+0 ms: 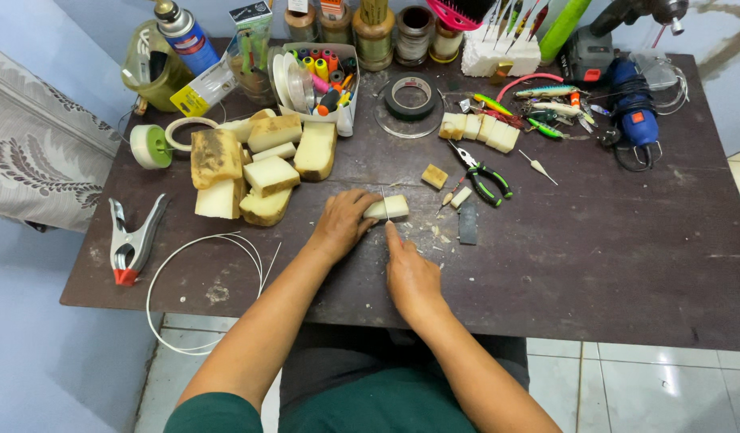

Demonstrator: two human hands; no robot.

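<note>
With the left hand [343, 224] gripping a pale foam block [388, 208] and the right hand [410, 273] pinching a thin blade [384, 202] into it, the cut looks barely begun, while uncut chunks [254, 164] wait at ten o'clock and finished small pieces [478, 128] at one o'clock.

Bright, even daylight, soft short shadows, sharp focus, slight wide-angle bending at edges.

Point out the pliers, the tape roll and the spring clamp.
pliers [484, 172]: head view, on the pivot above the green and black handles.
tape roll [392, 99]: head view, on the black ring's left side.
spring clamp [134, 234]: head view, on the metal body.
</note>
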